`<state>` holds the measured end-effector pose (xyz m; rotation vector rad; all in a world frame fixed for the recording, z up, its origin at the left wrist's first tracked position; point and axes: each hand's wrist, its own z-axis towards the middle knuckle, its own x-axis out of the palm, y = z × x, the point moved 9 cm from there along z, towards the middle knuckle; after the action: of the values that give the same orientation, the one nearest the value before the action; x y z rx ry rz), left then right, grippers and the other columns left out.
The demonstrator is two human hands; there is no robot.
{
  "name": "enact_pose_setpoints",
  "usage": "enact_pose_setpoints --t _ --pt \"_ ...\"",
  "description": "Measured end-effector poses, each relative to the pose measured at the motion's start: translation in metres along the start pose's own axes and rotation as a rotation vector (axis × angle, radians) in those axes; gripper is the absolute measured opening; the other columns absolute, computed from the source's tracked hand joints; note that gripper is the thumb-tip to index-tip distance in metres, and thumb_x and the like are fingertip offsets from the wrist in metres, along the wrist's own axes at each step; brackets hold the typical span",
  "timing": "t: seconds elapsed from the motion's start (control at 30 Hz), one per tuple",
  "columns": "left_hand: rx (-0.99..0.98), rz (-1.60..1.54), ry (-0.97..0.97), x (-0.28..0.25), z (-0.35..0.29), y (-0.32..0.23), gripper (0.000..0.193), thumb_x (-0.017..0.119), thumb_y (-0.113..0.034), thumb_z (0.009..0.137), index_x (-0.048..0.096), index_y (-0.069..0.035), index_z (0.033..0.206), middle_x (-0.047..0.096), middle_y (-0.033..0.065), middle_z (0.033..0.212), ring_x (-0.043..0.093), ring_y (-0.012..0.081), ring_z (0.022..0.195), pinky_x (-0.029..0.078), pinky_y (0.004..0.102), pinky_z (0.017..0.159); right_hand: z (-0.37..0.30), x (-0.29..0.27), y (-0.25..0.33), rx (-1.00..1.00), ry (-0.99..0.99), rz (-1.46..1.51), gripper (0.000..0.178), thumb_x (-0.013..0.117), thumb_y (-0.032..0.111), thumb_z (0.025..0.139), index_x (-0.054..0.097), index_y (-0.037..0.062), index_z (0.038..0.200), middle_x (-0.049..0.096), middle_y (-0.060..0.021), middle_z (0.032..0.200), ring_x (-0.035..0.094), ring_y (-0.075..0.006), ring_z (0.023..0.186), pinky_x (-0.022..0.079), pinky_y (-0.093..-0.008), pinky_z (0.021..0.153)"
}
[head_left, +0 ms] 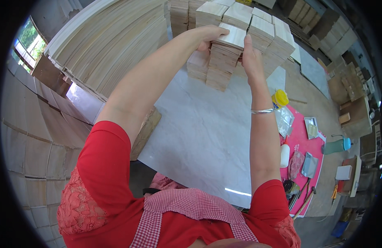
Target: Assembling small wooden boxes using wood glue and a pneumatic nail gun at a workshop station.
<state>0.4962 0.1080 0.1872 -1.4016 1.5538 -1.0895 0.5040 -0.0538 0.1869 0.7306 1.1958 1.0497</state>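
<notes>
Both forearms reach over the pale table to a stack of thin wood sheets at its far edge. Left hand and right hand press its two sides, fingers closed on it, probably to keep the sheets aligned among the neighbouring stacks.

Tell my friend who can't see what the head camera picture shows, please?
Two bare hands, the left hand and the right hand, grip a tall stack of thin wooden sheets standing on a pale marble-look table. More wood stacks surround it, and a pink tray of tools sits to the right.
</notes>
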Motion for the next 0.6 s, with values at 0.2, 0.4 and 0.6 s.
enact_pose_setpoints --t 0.2,0.4,0.6 --pt "0.093 -0.157 -0.008 0.006 -0.028 -0.009 0.05 0.06 -0.029 0.097 0.05 0.0 0.137 0.056 0.0179 0.136 0.054 0.0288 0.126 0.044 0.0497 0.104 -0.031 -0.015 0.028 0.02 -0.02 0.17 0.075 0.042 0.061 0.099 0.069 -0.0079 0.083 0.067 -0.0141 0.076 0.063 -0.0238 0.079 0.048 -0.0354 0.075" --pt "0.221 -0.375 0.203 0.037 -0.094 0.042 0.061 0.075 -0.024 0.083 0.051 -0.003 0.135 0.059 0.0116 0.129 0.055 0.0227 0.122 0.047 0.0382 0.1 -0.116 -0.048 0.032 -0.136 -0.038 0.27 0.06 0.06 0.048 0.095 0.059 -0.0073 0.119 0.066 -0.0116 0.103 0.06 -0.0214 0.093 0.047 -0.0348 0.083" --pt "0.438 -0.281 0.269 0.099 -0.187 0.155 0.098 0.083 -0.015 0.069 0.028 -0.002 0.15 0.051 0.014 0.137 0.049 0.0262 0.129 0.038 0.0373 0.11 -0.249 -0.043 -0.017 -0.118 0.265 0.206 0.098 0.083 0.03 0.078 0.027 -0.0026 0.151 0.053 -0.0159 0.137 0.051 -0.0265 0.127 0.042 -0.0364 0.104"
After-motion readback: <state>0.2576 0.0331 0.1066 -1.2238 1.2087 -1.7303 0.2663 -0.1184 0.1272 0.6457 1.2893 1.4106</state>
